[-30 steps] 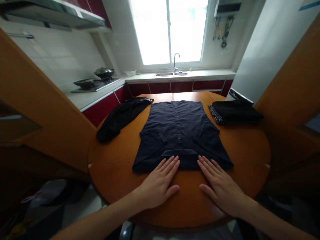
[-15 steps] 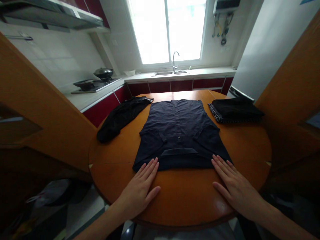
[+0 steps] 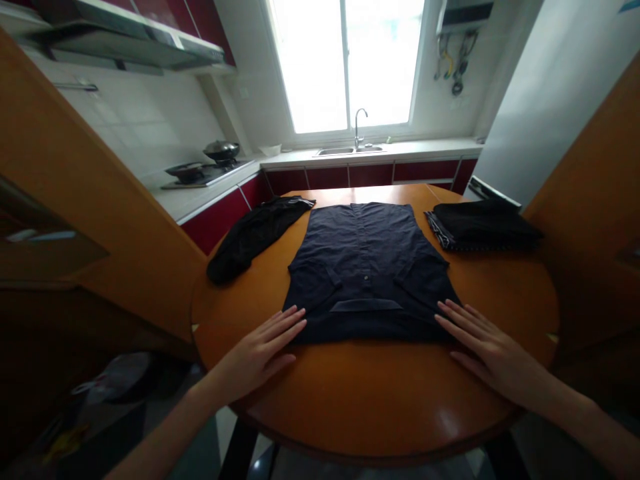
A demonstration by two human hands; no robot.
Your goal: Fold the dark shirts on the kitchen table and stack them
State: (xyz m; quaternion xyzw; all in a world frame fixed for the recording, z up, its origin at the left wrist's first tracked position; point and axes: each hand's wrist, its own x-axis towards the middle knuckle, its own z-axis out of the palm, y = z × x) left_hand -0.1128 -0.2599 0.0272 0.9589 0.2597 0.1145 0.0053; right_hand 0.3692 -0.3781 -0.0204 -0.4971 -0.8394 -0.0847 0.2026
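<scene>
A dark navy shirt (image 3: 365,247) lies flat on the round wooden table (image 3: 375,393), its sleeves folded inward across the body and its collar end toward me. A small button shows near its middle. My left hand (image 3: 260,350) is open, fingers stretched out, its fingertips on the shirt's near left corner. On the opposite side my right hand (image 3: 487,350) is open too, its fingertips over the near right corner. Neither hand grips the cloth.
A black garment (image 3: 257,240) lies at the table's left edge. Folded dark clothes (image 3: 485,227) are stacked at the right. Beyond the table are a counter with a sink (image 3: 350,151), a stove with pans (image 3: 223,152) and a fridge (image 3: 515,120).
Both hands have shifted outward toward the shirt's near corners, the left one to the left and the right one to the right. The view has turned slightly left.
</scene>
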